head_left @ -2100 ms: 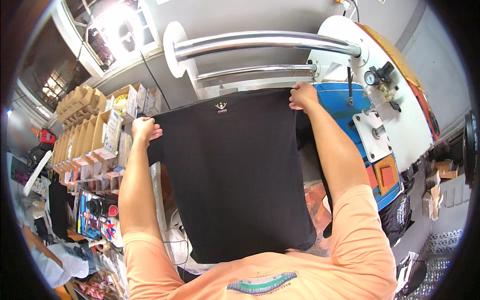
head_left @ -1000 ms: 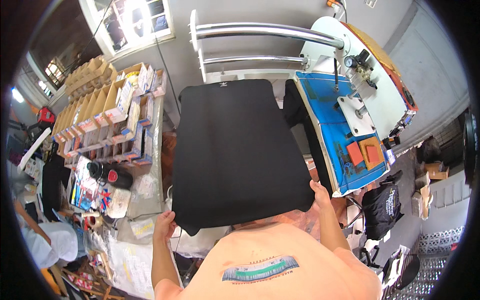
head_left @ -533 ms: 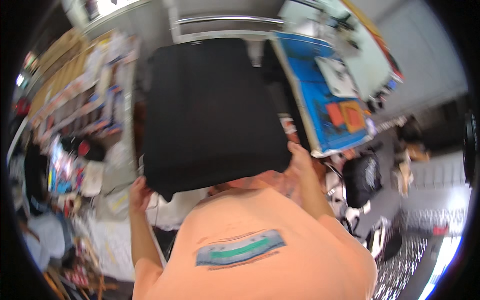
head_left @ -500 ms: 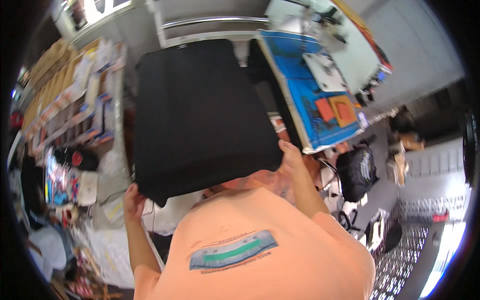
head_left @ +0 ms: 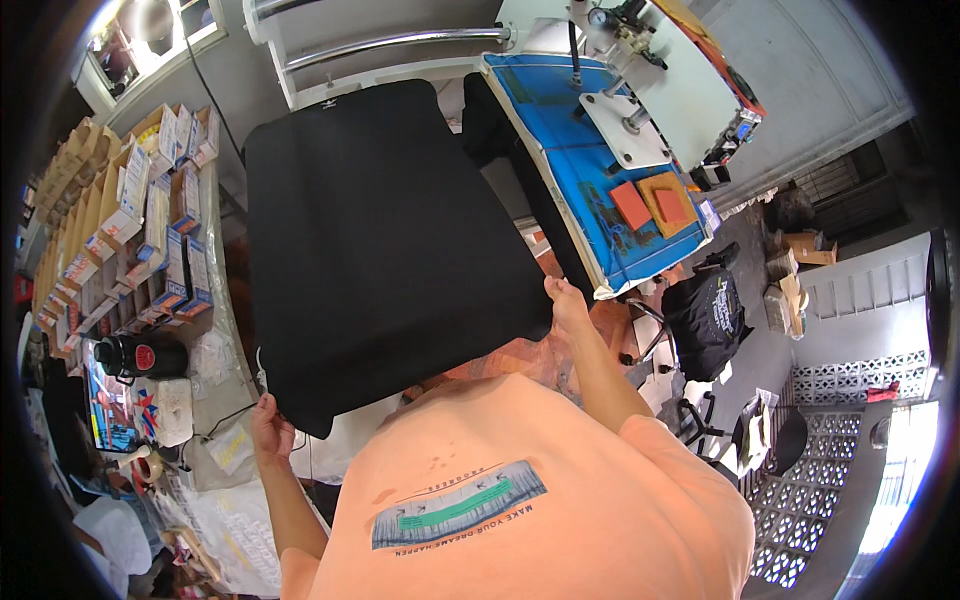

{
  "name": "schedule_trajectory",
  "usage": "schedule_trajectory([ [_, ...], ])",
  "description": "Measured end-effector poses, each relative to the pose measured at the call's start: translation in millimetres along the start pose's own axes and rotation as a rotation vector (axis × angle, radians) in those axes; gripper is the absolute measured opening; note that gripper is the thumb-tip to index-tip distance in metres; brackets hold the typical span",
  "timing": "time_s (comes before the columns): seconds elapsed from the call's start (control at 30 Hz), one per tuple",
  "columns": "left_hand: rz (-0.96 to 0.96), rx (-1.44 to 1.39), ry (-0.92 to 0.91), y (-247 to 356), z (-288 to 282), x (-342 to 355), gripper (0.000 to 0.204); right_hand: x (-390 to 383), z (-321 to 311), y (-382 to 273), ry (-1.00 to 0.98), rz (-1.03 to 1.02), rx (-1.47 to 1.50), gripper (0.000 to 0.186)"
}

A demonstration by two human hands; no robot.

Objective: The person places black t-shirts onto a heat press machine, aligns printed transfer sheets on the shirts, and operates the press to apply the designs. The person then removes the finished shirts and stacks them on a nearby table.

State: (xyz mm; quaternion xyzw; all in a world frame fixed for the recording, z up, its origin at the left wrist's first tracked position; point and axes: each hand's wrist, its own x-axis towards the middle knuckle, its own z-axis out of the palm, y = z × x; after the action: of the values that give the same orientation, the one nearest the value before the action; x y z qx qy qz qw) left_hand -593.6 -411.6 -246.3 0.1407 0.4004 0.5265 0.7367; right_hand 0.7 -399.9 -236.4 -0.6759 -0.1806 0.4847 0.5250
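Note:
A black shirt is spread smooth over a flat board in front of me, with a small light mark near its far edge. At its near right corner, my right hand pinches the fabric edge between thumb and fingers. My left hand is closed at the near left corner, thumb and fingertips at the hem. Between the hands the hem hangs slightly loose, lower on the left. What lies beneath the fabric is mostly hidden.
To the right, a press machine stands over a blue-covered pad bearing orange and red blocks. At left are cardboard boxes, a black jug and a phone-like screen. A black garment drapes a chair at right.
My view has steadied and turned slightly, so the shirt and both hands appear a little farther left. My left hand sits slightly lower; both hands keep to the same corners.

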Motion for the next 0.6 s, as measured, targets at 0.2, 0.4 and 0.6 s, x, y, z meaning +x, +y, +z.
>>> schedule_trajectory([
  [0.2,-0.155,0.247,0.129,-30.7,30.9,12.9,0.031,-9.0,16.4,6.3,0.006,-0.117,-0.681,0.044],
  [0.4,-0.388,0.355,0.052,-32.3,27.9,83.1,0.075,45.9,48.0,-22.9,-0.440,0.489,-0.104,0.065],
  [0.6,-0.287,-0.089,-0.175,88.0,133.4,213.4,0.096,150.2,175.8,-140.0,-0.565,0.433,0.222,0.090],
])
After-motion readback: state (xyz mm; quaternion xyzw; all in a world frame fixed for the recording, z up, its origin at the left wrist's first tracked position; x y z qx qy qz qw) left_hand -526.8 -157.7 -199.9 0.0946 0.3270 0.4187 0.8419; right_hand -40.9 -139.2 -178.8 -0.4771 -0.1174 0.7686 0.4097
